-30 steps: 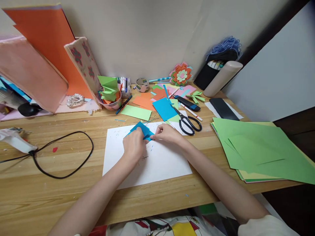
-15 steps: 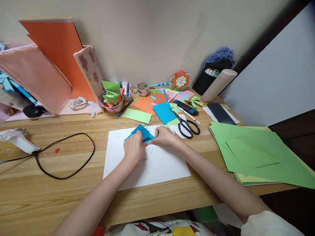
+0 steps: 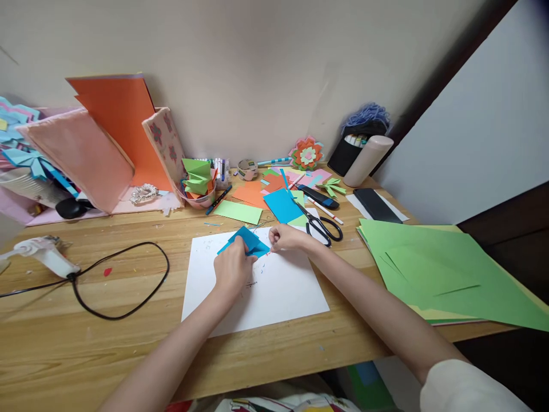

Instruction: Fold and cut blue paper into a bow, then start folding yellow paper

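A folded piece of blue paper (image 3: 243, 234) lies on a white sheet (image 3: 291, 292), its right side narrowing to a point. My left hand (image 3: 234, 266) is closed over the paper's lower left part, with fingers and thumb pressing it against the sheet; they cover some of the folds. At the right point of the blue paper, my right hand (image 3: 285, 237) has its fingers curled in a pinch against the tip. How much paper lies between those fingertips is hidden. Small marks and tiny blue scraps dot the white sheet.
Black-handled scissors (image 3: 328, 229) lie beyond my right hand, beside a flat blue sheet (image 3: 283, 206) and a box cutter (image 3: 318, 196). Green paper (image 3: 437, 269) is stacked at right. A glue gun (image 3: 51, 256) with a looped black cord (image 3: 165, 274) sits at left.
My right hand has slid slightly outward to the right, toward the paper's tip. My left hand stays on the blue paper. The head view has tilted up a little and shifted left.
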`<control>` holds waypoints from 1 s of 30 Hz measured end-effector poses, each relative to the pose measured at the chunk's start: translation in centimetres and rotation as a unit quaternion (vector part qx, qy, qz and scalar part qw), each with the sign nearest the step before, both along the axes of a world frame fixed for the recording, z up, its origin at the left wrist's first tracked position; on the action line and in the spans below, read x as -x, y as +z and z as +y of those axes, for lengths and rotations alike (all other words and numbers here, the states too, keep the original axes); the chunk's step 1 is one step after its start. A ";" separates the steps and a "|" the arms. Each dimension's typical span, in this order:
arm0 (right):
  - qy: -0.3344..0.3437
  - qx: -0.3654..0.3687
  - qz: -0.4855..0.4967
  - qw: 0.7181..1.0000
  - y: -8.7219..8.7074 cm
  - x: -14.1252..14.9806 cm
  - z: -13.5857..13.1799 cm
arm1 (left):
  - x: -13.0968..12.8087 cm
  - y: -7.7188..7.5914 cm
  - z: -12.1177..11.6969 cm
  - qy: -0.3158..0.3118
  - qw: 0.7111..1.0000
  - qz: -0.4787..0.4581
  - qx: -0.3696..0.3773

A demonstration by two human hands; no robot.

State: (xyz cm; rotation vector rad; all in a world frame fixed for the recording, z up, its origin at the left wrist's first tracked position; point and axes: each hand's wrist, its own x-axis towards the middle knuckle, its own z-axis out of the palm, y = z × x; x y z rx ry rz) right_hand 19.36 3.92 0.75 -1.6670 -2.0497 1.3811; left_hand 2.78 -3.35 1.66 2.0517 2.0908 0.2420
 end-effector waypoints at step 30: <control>-0.003 -0.251 0.120 0.960 -1.9 0.4 -2.3 | 4.9 0.1 5.4 -0.148 0.972 -0.174 0.048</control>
